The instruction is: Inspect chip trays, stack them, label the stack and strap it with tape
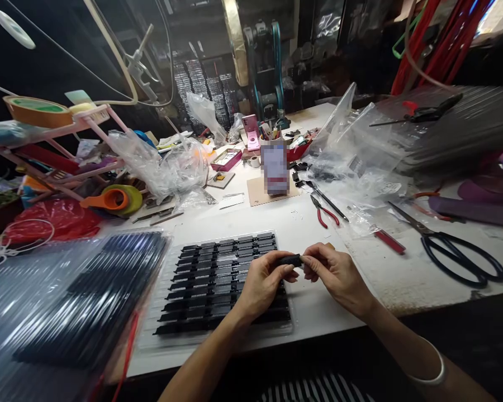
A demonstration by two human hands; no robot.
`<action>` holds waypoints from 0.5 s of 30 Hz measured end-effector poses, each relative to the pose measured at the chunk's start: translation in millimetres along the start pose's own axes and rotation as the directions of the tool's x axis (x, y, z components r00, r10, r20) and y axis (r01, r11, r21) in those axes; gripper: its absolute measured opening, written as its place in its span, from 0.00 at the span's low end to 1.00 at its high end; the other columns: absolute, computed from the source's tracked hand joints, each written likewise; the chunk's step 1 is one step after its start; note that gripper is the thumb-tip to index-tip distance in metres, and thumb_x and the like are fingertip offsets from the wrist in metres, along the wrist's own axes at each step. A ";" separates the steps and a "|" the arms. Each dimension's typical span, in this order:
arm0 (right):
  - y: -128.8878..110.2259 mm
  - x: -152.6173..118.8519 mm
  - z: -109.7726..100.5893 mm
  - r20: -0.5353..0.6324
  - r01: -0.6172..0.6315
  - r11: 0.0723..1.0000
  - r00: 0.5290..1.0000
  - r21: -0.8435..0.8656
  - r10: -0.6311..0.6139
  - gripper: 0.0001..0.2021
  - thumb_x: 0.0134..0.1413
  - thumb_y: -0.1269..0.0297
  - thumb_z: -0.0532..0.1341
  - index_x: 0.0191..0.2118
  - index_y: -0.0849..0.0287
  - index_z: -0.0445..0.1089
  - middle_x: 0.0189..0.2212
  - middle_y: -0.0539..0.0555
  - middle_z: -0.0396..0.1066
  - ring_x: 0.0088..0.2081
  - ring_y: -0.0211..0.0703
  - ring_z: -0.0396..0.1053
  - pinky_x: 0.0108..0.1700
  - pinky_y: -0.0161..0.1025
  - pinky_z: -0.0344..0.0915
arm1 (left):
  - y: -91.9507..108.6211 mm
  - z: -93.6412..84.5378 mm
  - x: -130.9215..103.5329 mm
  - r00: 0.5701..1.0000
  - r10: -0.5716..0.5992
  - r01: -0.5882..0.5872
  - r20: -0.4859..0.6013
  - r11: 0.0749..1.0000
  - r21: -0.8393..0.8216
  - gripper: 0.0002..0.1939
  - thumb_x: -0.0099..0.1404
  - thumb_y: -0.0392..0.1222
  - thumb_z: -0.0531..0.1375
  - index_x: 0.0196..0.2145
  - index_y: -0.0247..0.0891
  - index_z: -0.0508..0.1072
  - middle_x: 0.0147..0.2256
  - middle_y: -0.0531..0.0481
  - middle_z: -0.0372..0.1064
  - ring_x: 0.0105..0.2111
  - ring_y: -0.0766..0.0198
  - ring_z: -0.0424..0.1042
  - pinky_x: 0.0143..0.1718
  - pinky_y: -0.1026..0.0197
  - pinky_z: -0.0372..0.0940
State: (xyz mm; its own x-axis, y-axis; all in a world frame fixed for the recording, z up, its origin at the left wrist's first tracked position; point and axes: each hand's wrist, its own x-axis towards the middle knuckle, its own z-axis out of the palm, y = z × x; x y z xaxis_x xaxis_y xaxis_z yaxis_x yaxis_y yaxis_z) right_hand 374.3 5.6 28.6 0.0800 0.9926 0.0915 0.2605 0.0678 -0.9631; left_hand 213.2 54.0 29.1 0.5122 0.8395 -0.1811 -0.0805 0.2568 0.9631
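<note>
My left hand (269,276) is closed around a small black ribbed part (291,260), held above the right edge of a clear plastic tray (293,315). Thumb and fingers of my right hand (331,273) are pinched together at the right end of this black part. Whether the right fingertips grip the part itself or some tiny piece on it is too small to make out. Rows of similar black parts (201,282) with spring-like ribbed sections lie in the tray, partly hidden under my left hand and forearm.
Stacked plastic trays (88,296) fill the left side. Pliers with red handles (324,212), large black scissors (452,251) and a red-handled tool (389,241) lie to the right. A blurred-out upright device (275,167) stands ahead. Clear plastic bags (167,167) crowd the back.
</note>
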 end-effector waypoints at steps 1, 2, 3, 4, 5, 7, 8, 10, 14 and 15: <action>0.2 -0.1 -0.3 0.008 0.007 1.000 1.000 -0.007 -0.007 0.12 0.59 0.56 0.54 0.31 0.59 0.65 0.23 0.50 0.67 0.25 0.37 0.68 0.27 0.35 0.67 | 0.6 -0.1 0.2 1.000 0.003 -0.003 0.005 1.000 0.008 0.13 0.55 0.39 0.64 0.38 0.31 0.72 0.30 0.46 0.74 0.28 0.63 0.73 0.34 0.59 0.68; 0.4 -0.2 -0.3 0.014 0.018 1.000 1.000 -0.023 -0.017 0.12 0.59 0.56 0.54 0.31 0.59 0.64 0.22 0.50 0.67 0.24 0.37 0.68 0.27 0.34 0.67 | 1.3 -0.3 0.4 1.000 0.005 -0.005 0.009 1.000 0.019 0.13 0.55 0.39 0.64 0.38 0.31 0.72 0.30 0.46 0.74 0.28 0.63 0.73 0.34 0.59 0.68; 0.6 -0.2 0.0 0.019 0.032 0.998 0.999 -0.047 -0.031 0.12 0.60 0.57 0.54 0.31 0.59 0.64 0.22 0.49 0.67 0.24 0.37 0.68 0.27 0.34 0.66 | 1.9 -0.6 0.6 1.000 0.007 -0.007 0.011 0.999 0.032 0.13 0.55 0.38 0.64 0.38 0.31 0.73 0.31 0.46 0.74 0.29 0.63 0.73 0.35 0.60 0.68; 0.7 -0.2 0.7 0.024 0.048 0.996 0.999 -0.079 -0.046 0.11 0.60 0.58 0.53 0.31 0.59 0.63 0.22 0.49 0.67 0.24 0.37 0.67 0.27 0.34 0.66 | 2.4 -1.1 0.7 1.000 0.007 -0.007 0.013 0.999 0.045 0.12 0.55 0.38 0.64 0.38 0.31 0.73 0.31 0.46 0.73 0.29 0.63 0.73 0.35 0.60 0.67; 0.8 -0.2 1.5 0.027 0.062 0.992 0.998 -0.112 -0.060 0.10 0.60 0.59 0.53 0.31 0.58 0.63 0.22 0.49 0.66 0.24 0.37 0.67 0.27 0.34 0.65 | 2.8 -1.6 0.8 1.000 0.007 -0.008 0.013 0.998 0.057 0.12 0.55 0.38 0.64 0.38 0.31 0.73 0.31 0.46 0.73 0.29 0.64 0.72 0.35 0.61 0.67; 0.8 -0.5 2.8 0.043 0.080 0.985 0.996 -0.152 -0.074 0.10 0.61 0.60 0.52 0.31 0.58 0.62 0.21 0.48 0.66 0.24 0.36 0.66 0.27 0.34 0.64 | 3.4 -2.7 0.7 1.000 0.009 -0.010 0.011 0.997 0.072 0.12 0.55 0.38 0.64 0.38 0.32 0.74 0.31 0.47 0.73 0.30 0.64 0.72 0.35 0.61 0.67; 0.9 -0.9 3.0 0.055 0.081 0.986 0.996 -0.146 -0.074 0.09 0.61 0.60 0.52 0.32 0.58 0.61 0.21 0.48 0.65 0.24 0.36 0.66 0.26 0.34 0.64 | 3.7 -3.1 0.5 1.000 0.012 -0.013 0.009 0.997 0.075 0.12 0.55 0.39 0.64 0.38 0.32 0.74 0.31 0.47 0.73 0.30 0.64 0.72 0.35 0.61 0.66; 1.6 -2.4 1.8 0.062 0.076 0.993 0.996 -0.085 -0.071 0.09 0.61 0.60 0.52 0.33 0.57 0.61 0.23 0.48 0.66 0.24 0.36 0.67 0.27 0.34 0.65 | 4.5 -3.3 -0.1 1.000 0.020 -0.021 0.024 0.998 0.066 0.13 0.55 0.40 0.65 0.38 0.32 0.74 0.32 0.47 0.72 0.30 0.64 0.71 0.36 0.61 0.66; 6.1 -8.7 -5.9 -0.022 0.122 0.992 0.992 0.004 -0.122 0.07 0.60 0.61 0.54 0.35 0.57 0.64 0.27 0.50 0.68 0.27 0.37 0.70 0.31 0.36 0.67 | 6.8 -3.3 -2.1 0.989 -0.001 -0.006 0.145 0.999 0.043 0.17 0.57 0.45 0.63 0.42 0.33 0.71 0.31 0.47 0.71 0.29 0.66 0.69 0.32 0.63 0.65; 7.7 -10.8 -8.1 -0.027 0.142 0.990 0.990 -0.003 -0.142 0.06 0.60 0.61 0.55 0.35 0.57 0.65 0.28 0.50 0.68 0.28 0.38 0.70 0.32 0.36 0.68 | 7.3 -3.4 -2.8 0.987 -0.009 -0.004 0.162 0.997 0.076 0.17 0.60 0.47 0.61 0.43 0.33 0.71 0.28 0.49 0.69 0.25 0.68 0.67 0.28 0.65 0.64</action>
State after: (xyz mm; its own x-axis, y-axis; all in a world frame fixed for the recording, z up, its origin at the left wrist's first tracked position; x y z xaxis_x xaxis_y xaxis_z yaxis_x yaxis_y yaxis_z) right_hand 383.2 -5.4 22.3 0.0679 0.9699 0.2341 0.2719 0.2077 -0.9396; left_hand 208.3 55.1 36.0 0.6443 0.7489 -0.1548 -0.0169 0.2162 0.9762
